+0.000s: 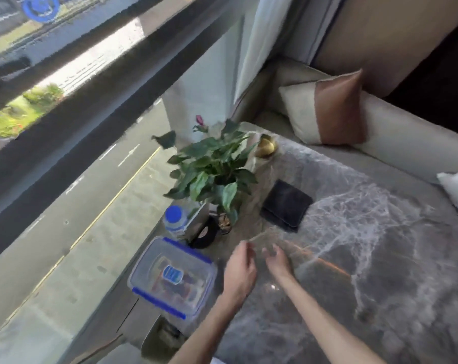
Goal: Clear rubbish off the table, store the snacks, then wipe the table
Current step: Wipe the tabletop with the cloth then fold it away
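Observation:
A clear plastic box with a blue-clipped lid (172, 275) sits closed at the left edge of the grey marble table (367, 258), with snack packets visible inside. My left hand (239, 271) hovers just right of the box, fingers apart and holding nothing. My right hand (278, 261) is beside it over the table, also with fingers spread and nothing in it. A dark folded cloth (285, 206) lies flat on the table beyond both hands.
A potted green plant (212, 169), a water bottle with a blue cap (175, 219) and a black round object (205, 233) stand behind the box. A gold ornament (266, 147) sits at the far corner. A sofa with cushions (330, 111) borders the table; a window is on the left.

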